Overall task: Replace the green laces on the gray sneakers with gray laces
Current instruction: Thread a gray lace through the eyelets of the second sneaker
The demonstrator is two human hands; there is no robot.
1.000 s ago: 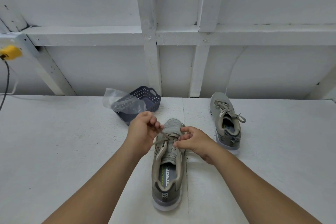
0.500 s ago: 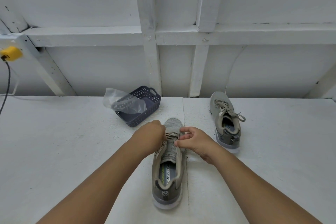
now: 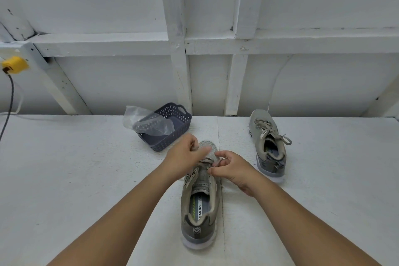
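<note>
Both hands meet over the forepart of the near gray sneaker point(image 3: 200, 196), which lies toe away from the person on the white table point(image 3: 64, 179). The right hand point(image 3: 232, 168) has its fingers curled, thumb and forefinger pinching the gray lace point(image 3: 205, 161) at the upper eyelets. The left hand point(image 3: 183, 161) is motion-blurred; its fingers are bent over the toe side of the lacing, but whether they grip the lace cannot be told. The two hands are just beside each other, the lace crossing between them, and together they hide most of the lacing; the tongue, the open collar and the printed insole show toward the person from the hands.

Beyond the left hand, near its knuckles, stands a dark blue perforated basket point(image 3: 172, 134) with a crumpled clear plastic bag point(image 3: 146, 122) hanging over its left rim. Beyond and to the outside of the right hand, well apart, the second gray sneaker point(image 3: 267, 142) sits laced in gray, its bow tied. Far off to the left, a yellow plug point(image 3: 14, 64) with a dark cord point(image 3: 9, 97) hangs at the white framed wall point(image 3: 302, 82).
</note>
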